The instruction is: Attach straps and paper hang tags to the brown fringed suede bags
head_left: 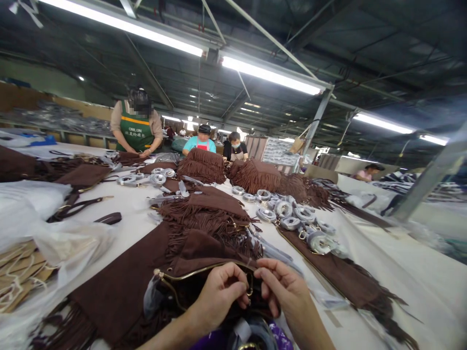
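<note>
A dark brown suede bag (215, 248) with a gold zipper lies in front of me, its zipper undone and its mouth gaping. My left hand (224, 289) is closed at the right end of the opening, fingers curled against a small gold clasp (250, 284). Beside it, my right hand (286, 287) pinches the bag's edge near the same corner. The fingertips partly hide the clasp and whatever it joins. Below my hands, a clear-wrapped coil (255, 333) sits by purple fabric (279, 335) at my lap.
Fringed brown bags (202, 165) are piled across the white table (127, 204). Wrapped strap coils (284, 209) cluster at right, near another zippered bag (328, 262). Plastic bags (32, 199) and paper pieces (22, 272) lie left. A person in a green apron (134, 129) works opposite, others beyond.
</note>
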A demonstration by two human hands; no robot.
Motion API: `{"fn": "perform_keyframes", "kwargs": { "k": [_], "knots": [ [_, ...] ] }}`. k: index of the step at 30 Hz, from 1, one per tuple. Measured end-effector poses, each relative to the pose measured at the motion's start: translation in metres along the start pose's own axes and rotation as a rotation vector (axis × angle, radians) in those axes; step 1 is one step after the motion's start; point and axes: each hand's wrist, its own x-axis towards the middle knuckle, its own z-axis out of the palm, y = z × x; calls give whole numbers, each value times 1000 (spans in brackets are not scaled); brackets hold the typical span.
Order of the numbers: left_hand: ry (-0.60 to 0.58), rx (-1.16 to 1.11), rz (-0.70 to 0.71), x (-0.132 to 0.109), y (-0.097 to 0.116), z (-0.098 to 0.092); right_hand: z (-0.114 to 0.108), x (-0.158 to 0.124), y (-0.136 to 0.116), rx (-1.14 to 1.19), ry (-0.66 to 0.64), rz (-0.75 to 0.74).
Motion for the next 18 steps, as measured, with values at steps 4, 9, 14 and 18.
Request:
{"fn": "perform_keyframes", "kwargs": {
  "k": [4,9,14,18],
  "knots": [
    [-51,9,12,-1,-4,2,11,1,1,13,-68,40],
    [-103,86,3,-2,-2,0,19,2,-1,110,-88,4],
    [-118,1000,272,-5,25,-13,12,-5,-2,196,-27,28],
    [-209,1590,237,-9,43,-14,4,-11,6,127,-35,47]
  ]
}}
